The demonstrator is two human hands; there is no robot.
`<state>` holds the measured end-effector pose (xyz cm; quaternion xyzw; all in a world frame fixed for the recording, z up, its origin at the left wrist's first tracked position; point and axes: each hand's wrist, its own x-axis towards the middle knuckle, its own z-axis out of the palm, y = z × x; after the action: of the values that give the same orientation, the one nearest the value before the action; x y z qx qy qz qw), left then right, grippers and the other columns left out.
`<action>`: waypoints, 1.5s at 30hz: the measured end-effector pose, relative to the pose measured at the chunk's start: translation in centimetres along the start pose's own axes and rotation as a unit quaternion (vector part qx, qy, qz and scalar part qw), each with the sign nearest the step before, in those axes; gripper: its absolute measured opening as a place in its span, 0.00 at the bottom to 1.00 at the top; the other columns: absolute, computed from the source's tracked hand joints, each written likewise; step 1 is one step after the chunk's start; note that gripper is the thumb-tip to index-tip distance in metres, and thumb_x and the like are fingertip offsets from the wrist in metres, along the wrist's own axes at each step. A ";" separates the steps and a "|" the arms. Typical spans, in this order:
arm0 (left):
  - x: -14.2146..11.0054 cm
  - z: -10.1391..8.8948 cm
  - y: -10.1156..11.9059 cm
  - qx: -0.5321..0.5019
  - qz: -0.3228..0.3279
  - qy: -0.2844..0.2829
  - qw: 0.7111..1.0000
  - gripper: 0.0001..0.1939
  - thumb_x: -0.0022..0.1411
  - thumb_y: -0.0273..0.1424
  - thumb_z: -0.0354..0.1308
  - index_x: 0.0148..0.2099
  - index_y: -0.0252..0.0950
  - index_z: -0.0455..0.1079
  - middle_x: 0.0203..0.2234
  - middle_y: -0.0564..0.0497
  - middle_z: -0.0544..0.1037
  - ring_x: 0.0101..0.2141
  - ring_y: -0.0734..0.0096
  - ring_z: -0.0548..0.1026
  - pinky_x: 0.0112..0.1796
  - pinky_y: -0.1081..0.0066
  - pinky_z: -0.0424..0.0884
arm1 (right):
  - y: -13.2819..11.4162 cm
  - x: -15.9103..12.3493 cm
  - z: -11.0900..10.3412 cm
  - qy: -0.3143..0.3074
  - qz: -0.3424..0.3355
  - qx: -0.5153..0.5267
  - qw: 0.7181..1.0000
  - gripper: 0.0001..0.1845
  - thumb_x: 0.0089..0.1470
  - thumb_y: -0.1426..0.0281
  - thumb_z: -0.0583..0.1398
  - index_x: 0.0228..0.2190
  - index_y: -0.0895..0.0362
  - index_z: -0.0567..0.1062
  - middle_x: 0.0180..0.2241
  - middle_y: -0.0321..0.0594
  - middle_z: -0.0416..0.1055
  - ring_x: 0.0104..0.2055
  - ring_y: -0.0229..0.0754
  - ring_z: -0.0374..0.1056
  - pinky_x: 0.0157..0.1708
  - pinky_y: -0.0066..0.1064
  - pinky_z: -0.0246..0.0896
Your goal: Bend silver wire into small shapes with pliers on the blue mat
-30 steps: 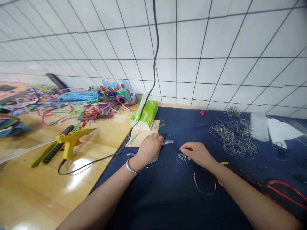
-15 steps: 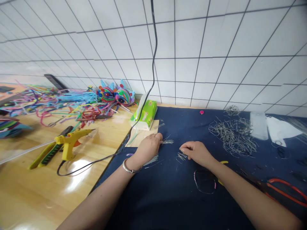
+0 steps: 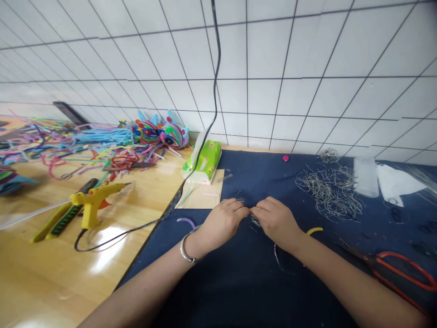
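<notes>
1. Head view: shows left hand and right hand over the blue cloth on the desk, well in from the cloth's left edge, with fingertips meeting or nearly so.
2. Has both hands' fingers drawn together at the tips; cannot make out anything clamped between them.
3. Shows loose silver wires on the cloth just beside the right fingers, partly hidden, and straight wires just behind the left hand, toward the desk's back edge.
4. Has a beaded wire loop partly covered by the right hand and forearm.
5. Shows a wire tangle toward the back right of the cloth, with a clear plastic box just beside.
6. Has a beige sheet at the cloth's left edge, with a green tissue pack at the back of it.
7. Shows, left on bare wood, a yellow glue gun and, along the desk's back edge, colourful pipe cleaners.
</notes>
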<state>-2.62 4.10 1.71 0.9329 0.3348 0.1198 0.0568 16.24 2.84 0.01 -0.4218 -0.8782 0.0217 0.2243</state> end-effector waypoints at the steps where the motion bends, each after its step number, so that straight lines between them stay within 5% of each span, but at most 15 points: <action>1: 0.0 0.0 0.0 0.001 0.000 0.001 1.000 0.12 0.61 0.21 0.44 0.44 0.33 0.66 0.32 0.48 0.71 0.34 0.67 0.66 0.38 0.66 0.63 | 0.0 0.0 0.0 -0.002 0.001 -0.005 1.000 0.12 0.56 0.76 0.50 0.33 0.57 0.73 0.27 0.39 0.66 0.32 0.38 0.57 0.37 0.31 0.54; 13: 0.4 -0.4 1.0 0.094 -0.032 -0.004 0.995 0.10 0.59 0.23 0.45 0.38 0.36 0.68 0.27 0.48 0.69 0.32 0.64 0.64 0.34 0.63 0.60 | -0.6 0.2 -0.1 -0.004 0.020 -0.040 0.999 0.11 0.54 0.75 0.51 0.26 0.57 0.71 0.25 0.39 0.62 0.31 0.39 0.55 0.36 0.31 0.51; 28: 0.4 1.3 1.6 -0.063 -0.153 0.076 0.983 0.10 0.61 0.27 0.45 0.36 0.37 0.69 0.28 0.50 0.72 0.33 0.69 0.69 0.36 0.69 0.65 | -0.8 -0.1 0.0 0.025 0.121 0.059 0.991 0.12 0.57 0.74 0.49 0.32 0.56 0.72 0.29 0.39 0.66 0.32 0.35 0.61 0.34 0.26 0.55; 40: 0.5 0.5 2.4 0.059 -0.075 0.049 0.994 0.10 0.59 0.23 0.45 0.37 0.34 0.68 0.26 0.47 0.69 0.31 0.64 0.66 0.34 0.64 0.63 | -1.3 0.0 -0.6 -0.013 0.136 0.013 0.991 0.11 0.54 0.75 0.51 0.24 0.56 0.69 0.25 0.37 0.64 0.29 0.36 0.61 0.32 0.26 0.54; 45: 0.5 0.4 2.5 0.076 -0.065 0.060 0.993 0.10 0.59 0.23 0.45 0.38 0.34 0.67 0.26 0.47 0.69 0.32 0.64 0.66 0.34 0.63 0.63 | -1.2 0.1 -0.9 -0.001 0.155 0.097 0.983 0.11 0.53 0.76 0.51 0.26 0.55 0.71 0.26 0.36 0.66 0.29 0.35 0.63 0.31 0.26 0.56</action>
<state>-0.64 2.50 1.89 0.9018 0.4062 0.1454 -0.0269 15.70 2.03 1.08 -0.5290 -0.7962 0.1415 0.2573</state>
